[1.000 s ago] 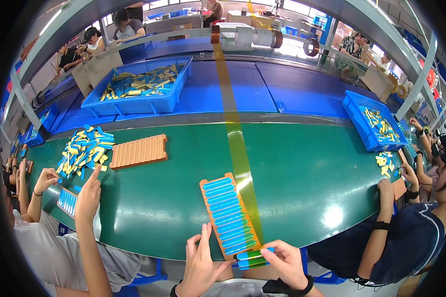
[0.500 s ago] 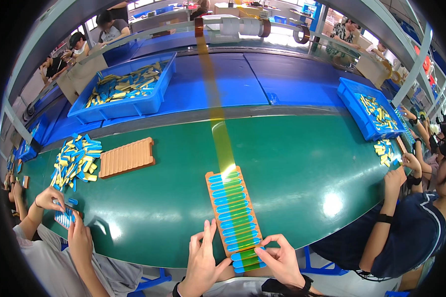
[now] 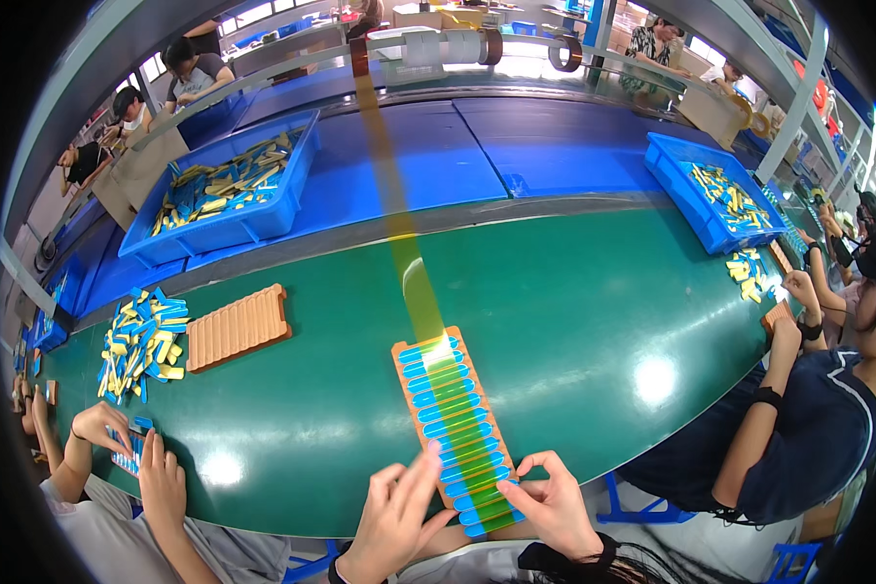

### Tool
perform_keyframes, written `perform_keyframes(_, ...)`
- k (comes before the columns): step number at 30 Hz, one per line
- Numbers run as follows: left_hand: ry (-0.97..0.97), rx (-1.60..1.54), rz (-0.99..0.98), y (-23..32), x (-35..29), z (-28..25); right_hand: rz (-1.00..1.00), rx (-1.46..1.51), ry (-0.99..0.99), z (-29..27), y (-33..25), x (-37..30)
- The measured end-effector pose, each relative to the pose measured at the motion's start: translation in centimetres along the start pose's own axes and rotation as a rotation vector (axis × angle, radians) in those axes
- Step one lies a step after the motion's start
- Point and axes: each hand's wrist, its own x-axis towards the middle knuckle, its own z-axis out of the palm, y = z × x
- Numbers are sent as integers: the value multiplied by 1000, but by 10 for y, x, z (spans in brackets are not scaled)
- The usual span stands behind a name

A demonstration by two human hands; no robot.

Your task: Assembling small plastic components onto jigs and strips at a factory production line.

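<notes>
Presently, the filled tray (image 3: 399,348), an orange-brown piece with blue strips (image 3: 423,400) lying in a row, is at the near side of the green tabletop (image 3: 574,321), and a yellow see-through tape (image 3: 419,307) runs lengthwise over it, coming from a brown roll (image 3: 360,58) far beyond this tray. At the left edge of the filled tray is the left hand (image 3: 394,511); its grip is open, with fingers reaching over the strip ends, and whether they press I cannot tell. At the right edge, toward the near end, the right hand (image 3: 555,506) has thumb and forefinger bent beside the tape; whether this grip is closed on something I cannot tell. Well to the left of the filled tray are a second grooved tray (image 3: 238,331) and a loose pile (image 3: 146,341) of blue and yellow pieces. As I judge, the tape could wrinkle or lie crooked if it is pulled unevenly. Strips could lift out if stuck tape is raised, and the left fingertips could push a strip out of line.
</notes>
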Motion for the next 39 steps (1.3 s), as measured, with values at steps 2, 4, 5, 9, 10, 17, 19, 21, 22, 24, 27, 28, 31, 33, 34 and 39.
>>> perform_keyframes(2, -73, 86, 308, -8, -2, 0, -9, -20, -1, 1, 0, -1)
perform_keyframes(4, -61, 162, 360, -6, -1, -4, -31, -63, -9, 2, -6, -2)
perform_keyframes(5, -102, 173, 408, -6, 1, -7, -30, -64, -9, 2, -6, -2)
perform_keyframes(9, -136, 211, 497, -11, 0, -7, -58, -90, -4, 2, -3, -2)
perform_keyframes(10, -128, 230, 523, -12, 0, -7, -65, -106, -3, 2, -3, -1)
perform_keyframes(17, -178, 161, 465, -14, -1, -2, -92, -94, 14, -1, 0, -1)
perform_keyframes(19, -197, 77, 376, -13, -1, -2, -102, -198, -9, -5, 2, 1)
perform_keyframes(21, -179, 36, 363, -17, -2, 1, -143, -357, -26, -11, -17, -5)
perform_keyframes(22, -166, -7, 349, -18, -4, 1, -179, -515, -41, -15, -27, -8)
perform_keyframes(24, -166, -15, 302, -16, -7, 1, -160, -385, 51, -24, -35, -7)
perform_keyframes(27, -157, -37, 302, -16, -7, 3, -414, -422, 13, -29, -46, 7)
perform_keyframes(28, -152, -41, 338, -16, -6, 3, -410, -412, -110, -22, -51, 11)
perform_keyframes(31, -142, -35, 328, -11, -6, 1, -401, -556, -308, -3, -65, 21)
perform_keyframes(33, -160, -9, 305, -7, -10, -2, -434, -704, -396, 6, -63, 26)
perform_keyframes(34, -188, -3, 283, -5, -10, -2, -442, -705, -406, 9, -66, 26)
perform_keyframes(39, -197, -93, 204, 5, -13, -4, -560, -893, -336, 14, -62, 30)
